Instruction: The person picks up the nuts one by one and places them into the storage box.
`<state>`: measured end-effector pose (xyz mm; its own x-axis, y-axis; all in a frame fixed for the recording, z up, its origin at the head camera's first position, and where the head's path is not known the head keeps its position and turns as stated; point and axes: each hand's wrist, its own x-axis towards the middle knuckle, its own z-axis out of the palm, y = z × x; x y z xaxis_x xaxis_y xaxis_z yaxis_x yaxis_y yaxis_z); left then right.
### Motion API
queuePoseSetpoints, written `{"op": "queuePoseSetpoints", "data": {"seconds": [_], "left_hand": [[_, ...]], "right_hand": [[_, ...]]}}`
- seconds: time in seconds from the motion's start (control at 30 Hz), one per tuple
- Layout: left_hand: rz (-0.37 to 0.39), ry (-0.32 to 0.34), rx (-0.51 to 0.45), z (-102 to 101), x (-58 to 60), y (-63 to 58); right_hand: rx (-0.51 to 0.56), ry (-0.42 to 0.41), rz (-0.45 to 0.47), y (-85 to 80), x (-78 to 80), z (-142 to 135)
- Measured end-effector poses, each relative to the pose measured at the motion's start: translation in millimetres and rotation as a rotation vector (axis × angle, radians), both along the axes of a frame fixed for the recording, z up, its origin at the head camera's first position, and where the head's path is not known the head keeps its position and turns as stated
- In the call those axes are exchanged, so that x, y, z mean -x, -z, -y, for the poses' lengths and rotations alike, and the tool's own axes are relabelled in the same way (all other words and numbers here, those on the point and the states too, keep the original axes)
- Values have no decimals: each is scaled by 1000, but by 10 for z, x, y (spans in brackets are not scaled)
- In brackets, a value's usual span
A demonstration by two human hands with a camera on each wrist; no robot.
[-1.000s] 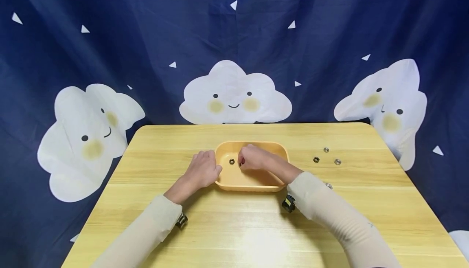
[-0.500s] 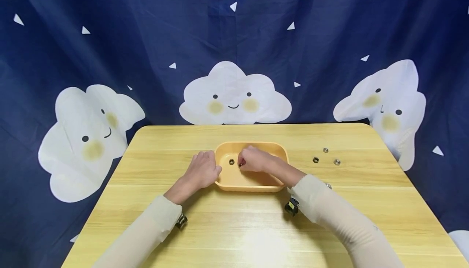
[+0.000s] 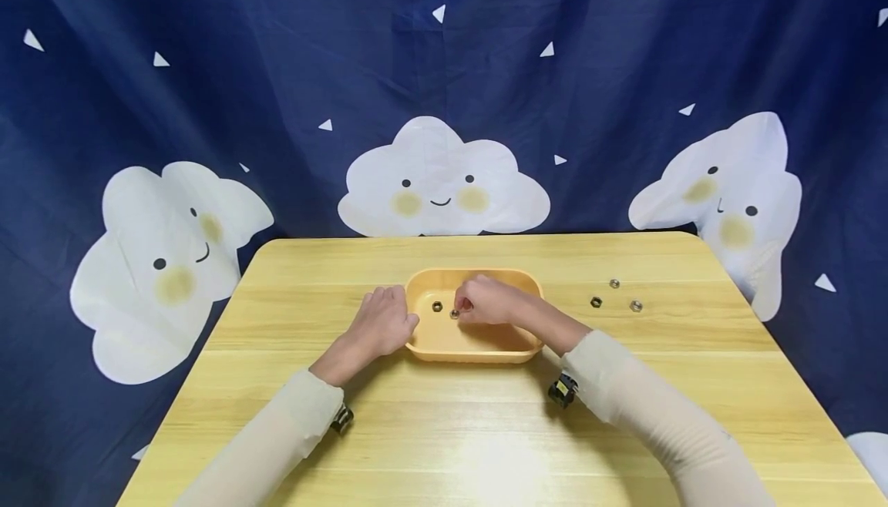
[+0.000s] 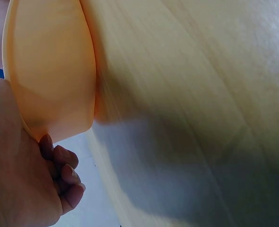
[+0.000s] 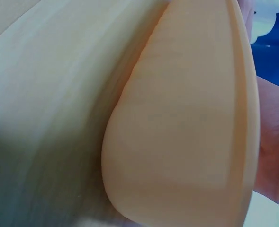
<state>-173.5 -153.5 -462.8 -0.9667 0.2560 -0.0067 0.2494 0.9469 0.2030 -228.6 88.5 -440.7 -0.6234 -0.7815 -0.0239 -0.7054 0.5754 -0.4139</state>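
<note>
A pale orange tray [image 3: 444, 356] stands on the table. My left hand [image 3: 381, 320] grips its left end, with curled fingers [image 4: 68, 175] at the rim in the left wrist view. My right hand [image 3: 488, 300] reaches inside the tray, its fingertips bent down. Just beside those fingertips a small silver hex nut [image 3: 454, 313] lies on the tray floor, apparently free of them. Farther left in the tray sits a dark hex nut [image 3: 437, 307]. In the right wrist view, the tray's wall [image 5: 186, 118] hides the fingers of the right hand.
Right of the tray, on the wooden table [image 3: 444, 414], lie a silver nut [image 3: 614, 283], a dark nut [image 3: 597, 302] and another silver nut [image 3: 636, 306]. Behind the table's far edge hangs a blue curtain [image 3: 277, 91] with cloud prints.
My right fingertips have drawn slightly right, uncovering the silver nut they pinched. The right sleeve has shifted right and now covers a nut seen on the table earlier. The left hand stays put.
</note>
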Motion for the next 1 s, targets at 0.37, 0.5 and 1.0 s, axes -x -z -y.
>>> {"op": "queuePoseSetpoints", "data": {"seconds": [0.37,0.5,1.0], "left_hand": [[-5,2,-20,-4,9,-11],[-2,-4,-17,-2,4,-8],[17,-2,-38,16,-6,-6]], "right_hand": [[2,10,-44,-117,-21,-153],[12,18,-47,-135,-36,-220],[51,83,-7,-175,-70,-415]]}}
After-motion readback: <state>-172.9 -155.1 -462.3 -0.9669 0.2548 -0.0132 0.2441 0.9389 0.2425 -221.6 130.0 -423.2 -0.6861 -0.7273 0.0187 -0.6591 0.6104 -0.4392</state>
